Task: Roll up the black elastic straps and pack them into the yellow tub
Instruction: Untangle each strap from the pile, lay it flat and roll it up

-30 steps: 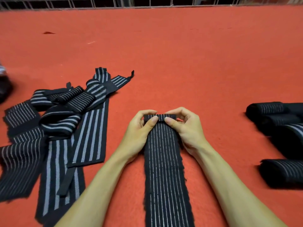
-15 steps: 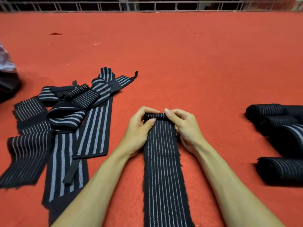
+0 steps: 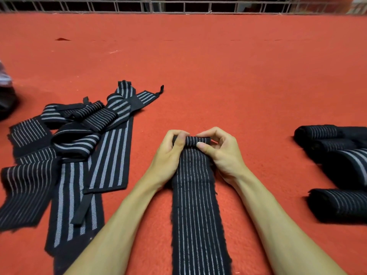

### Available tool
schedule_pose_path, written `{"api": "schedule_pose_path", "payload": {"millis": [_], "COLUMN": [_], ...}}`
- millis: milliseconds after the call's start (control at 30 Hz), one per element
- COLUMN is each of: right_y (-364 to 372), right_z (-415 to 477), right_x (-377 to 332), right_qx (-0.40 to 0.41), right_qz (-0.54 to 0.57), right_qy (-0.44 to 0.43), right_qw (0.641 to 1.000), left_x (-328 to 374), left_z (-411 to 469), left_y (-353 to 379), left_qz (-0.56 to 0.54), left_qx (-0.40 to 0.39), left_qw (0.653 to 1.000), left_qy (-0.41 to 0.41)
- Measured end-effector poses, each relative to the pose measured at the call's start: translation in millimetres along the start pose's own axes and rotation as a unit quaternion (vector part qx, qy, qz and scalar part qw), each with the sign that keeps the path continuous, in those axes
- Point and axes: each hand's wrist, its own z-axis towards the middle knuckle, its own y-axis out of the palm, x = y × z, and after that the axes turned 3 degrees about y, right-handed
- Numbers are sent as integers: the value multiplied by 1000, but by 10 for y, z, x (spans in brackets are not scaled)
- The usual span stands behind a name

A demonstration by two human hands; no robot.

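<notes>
Since a second ago the folded far end of the strap (image 3: 198, 215) has turned over into a small tight roll (image 3: 197, 140), and both hands have closed further round it. The left hand (image 3: 168, 153) pinches the roll's left end, thumb pressed on its near side and fingers curled over the top. The right hand (image 3: 222, 153) pinches the right end in the same way, thumb tip against the roll and fingers arched above it. The rest of the strap lies flat and straight on the red mat (image 3: 218, 76), running from the roll back between the two forearms to the bottom edge of the view. Left of this strap, well apart, loose straps (image 3: 79, 155) lie in an overlapping heap, some flat and some folded over one another. Right of it, also well apart, several rolled straps (image 3: 341, 165) lie side by side at the frame's edge. Beyond the strap, at the mat's far border, runs a metal railing (image 3: 178, 5).
</notes>
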Motion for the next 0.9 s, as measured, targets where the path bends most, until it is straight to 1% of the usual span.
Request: {"api": "schedule_pose_path", "payload": {"millis": [133, 233, 400, 567, 667, 733, 833, 900], "right_y": [5, 1, 16, 73, 72, 62, 34, 17], "right_z": [1, 5, 6, 26, 28, 31, 22, 3], "right_x": [6, 5, -5, 31, 26, 21, 11, 0], "right_qx": [-4, -4, -6, 1, -1, -2, -5, -11], "right_qz": [-3, 16, 64, 22, 36, 38, -7, 2], "right_qy": [-19, -5, 32, 57, 71, 67, 37, 34], "right_qw": [1000, 1000, 997, 998, 997, 997, 999, 999], "left_x": [9, 33, 67, 123, 127, 117, 70, 43], "left_z": [-5, -6, -37, -52, -65, -66, -54, -46], "left_y": [-16, -24, -19, -14, -19, -24, -45, -52], "left_qz": [13, 4, -38, -68, -66, -58, -44, -31], "left_qx": [-6, -6, 0, 4, -10, -18, -27, -27], "left_qw": [1000, 1000, 999, 998, 998, 998, 999, 999], "left_qy": [13, 25, 14, -8, -16, -12, -7, -8]}}
